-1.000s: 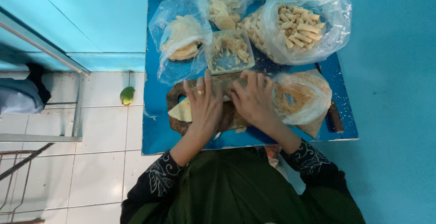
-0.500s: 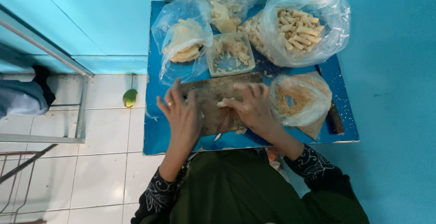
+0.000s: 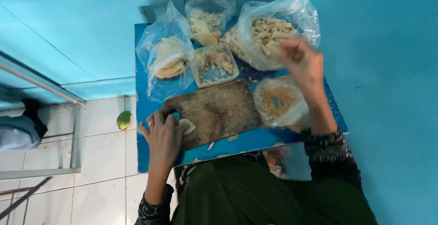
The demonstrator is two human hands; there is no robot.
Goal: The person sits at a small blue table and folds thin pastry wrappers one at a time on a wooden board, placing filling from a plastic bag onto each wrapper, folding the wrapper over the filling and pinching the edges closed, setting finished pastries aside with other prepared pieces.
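Note:
My left hand [image 3: 162, 136], with a ring on one finger, lies on the left end of a worn wooden board [image 3: 219, 111]. Its fingers pinch a small pale wrapper piece [image 3: 187, 126]. My right hand [image 3: 301, 63] is lifted and blurred over an open clear bag of pale rolled sticks [image 3: 269, 31] at the back right. Whether it holds anything cannot be made out. The board lies in the middle of a small blue table [image 3: 248, 139], with crumbs scattered on it.
A clear bag of flat round wrappers [image 3: 169, 63], a square plastic tub of filling [image 3: 214, 65], another bag [image 3: 207, 22] and a bag of crumbs [image 3: 280, 102] crowd the table. Turquoise walls stand close behind and right. A green fruit [image 3: 123, 119] lies on the tiled floor beside a metal frame [image 3: 75, 133].
Both hands were together on the board. Now my right hand has swung up to the bag of rolled sticks, and my left hand has slid to the board's left end.

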